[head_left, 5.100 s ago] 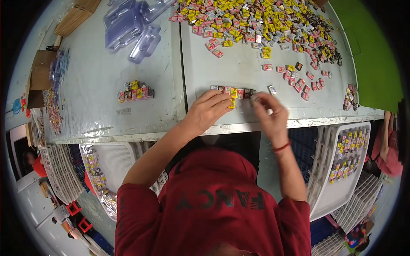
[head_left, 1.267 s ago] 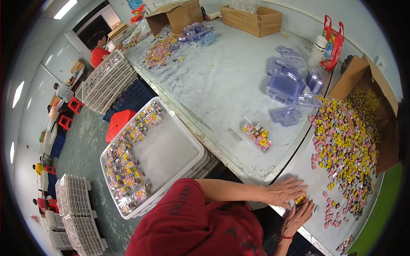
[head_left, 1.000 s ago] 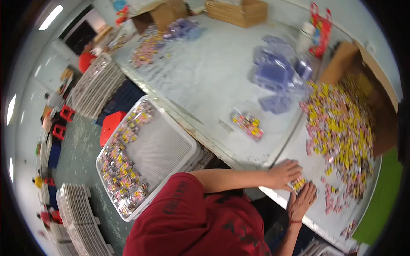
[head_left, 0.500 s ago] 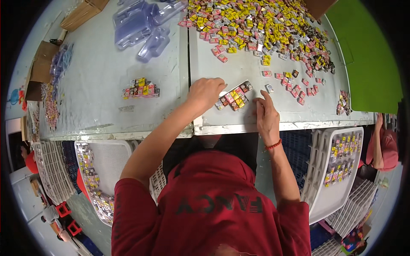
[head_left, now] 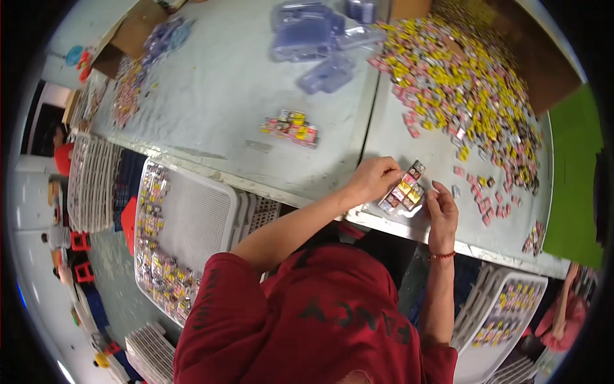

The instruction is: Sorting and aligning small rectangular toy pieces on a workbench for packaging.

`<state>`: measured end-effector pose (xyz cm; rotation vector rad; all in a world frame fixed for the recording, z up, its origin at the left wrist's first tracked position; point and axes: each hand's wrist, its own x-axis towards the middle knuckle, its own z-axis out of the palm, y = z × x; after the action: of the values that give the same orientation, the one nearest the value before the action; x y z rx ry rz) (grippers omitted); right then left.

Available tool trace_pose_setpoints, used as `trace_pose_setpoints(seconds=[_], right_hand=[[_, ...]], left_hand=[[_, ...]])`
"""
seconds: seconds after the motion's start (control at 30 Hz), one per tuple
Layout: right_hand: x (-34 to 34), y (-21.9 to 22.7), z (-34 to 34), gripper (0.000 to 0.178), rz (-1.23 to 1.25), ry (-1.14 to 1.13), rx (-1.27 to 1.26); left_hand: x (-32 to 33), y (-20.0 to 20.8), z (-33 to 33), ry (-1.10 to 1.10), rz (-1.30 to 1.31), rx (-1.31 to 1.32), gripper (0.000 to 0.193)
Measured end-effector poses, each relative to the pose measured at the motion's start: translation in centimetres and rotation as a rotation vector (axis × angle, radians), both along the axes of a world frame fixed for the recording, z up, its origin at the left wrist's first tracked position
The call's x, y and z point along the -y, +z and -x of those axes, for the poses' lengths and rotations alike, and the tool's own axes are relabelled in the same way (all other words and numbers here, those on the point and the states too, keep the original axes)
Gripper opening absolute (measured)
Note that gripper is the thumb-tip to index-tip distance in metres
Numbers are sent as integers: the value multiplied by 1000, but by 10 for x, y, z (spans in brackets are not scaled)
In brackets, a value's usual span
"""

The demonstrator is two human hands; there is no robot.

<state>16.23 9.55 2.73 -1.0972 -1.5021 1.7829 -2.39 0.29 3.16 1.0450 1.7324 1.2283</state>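
Note:
A slanted block of small wrapped pieces [head_left: 403,190], black, pink and yellow, lies near the table's front edge, with a glossy clear rim along part of it. My left hand [head_left: 372,180] is closed at its upper left side, fingertips pinched on the edge. My right hand [head_left: 442,214] is beside its right side, thumb and forefinger loosely bent and slightly apart, with no piece visible between them. A single silvery piece [head_left: 455,191] lies just right of the right fingertips. Farther left on the table stands a similar filled block [head_left: 291,130].
A large heap of small wrapped pieces [head_left: 448,77] covers the far right, beside a brown carton [head_left: 534,57]. Clear plastic shells [head_left: 307,35] are stacked at the back. White crates [head_left: 220,208] with filled blocks stand below the table edge. A co-worker [head_left: 566,320] is at far right.
The whole view has swung, so the table appears shifted right and down. Both hands stay at the block, and the right thumb and forefinger are more bent than before.

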Motion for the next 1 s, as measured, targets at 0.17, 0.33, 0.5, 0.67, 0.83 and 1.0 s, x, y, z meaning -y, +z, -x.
trace_pose_setpoints(seconds=[0.17,0.33,0.5,0.67,0.83,1.0], right_hand=[[21,11,55,16,42,227,-1],[12,35,129,17,-60,429,42],[11,60,221,21,-302,715,196],[31,58,283,20,-350,837,217],[43,56,306,20,-249,866,180],[45,43,306,21,-137,897,46]], left_hand=[[44,10,26,255,-17,286,23],[83,20,53,474,-211,565,22],[112,34,84,678,-306,686,22],[136,24,114,703,-266,647,27],[144,18,134,806,-364,581,22],[164,7,152,770,-519,533,18]])
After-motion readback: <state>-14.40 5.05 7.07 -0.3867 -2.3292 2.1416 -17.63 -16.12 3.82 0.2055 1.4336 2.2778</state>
